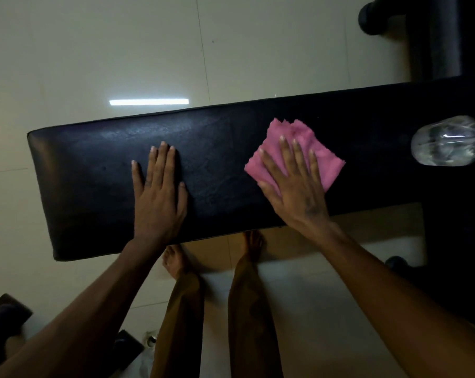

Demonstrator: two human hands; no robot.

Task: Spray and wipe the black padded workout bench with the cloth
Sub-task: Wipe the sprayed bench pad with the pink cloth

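Floor: pale glossy tiles [94,50] lying in dim light, thin grout lines crossing.
Light: a white strip reflection [149,102] glowing on the tiles.
Furniture: dark equipment [432,36] standing right of that reflection.

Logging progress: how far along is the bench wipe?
Spraying looks done: the bottle lies on the bench. In hand: the right hand presses the pink cloth flat near the middle; the left hand rests flat. Left: which areas remain unwiped can't be told.
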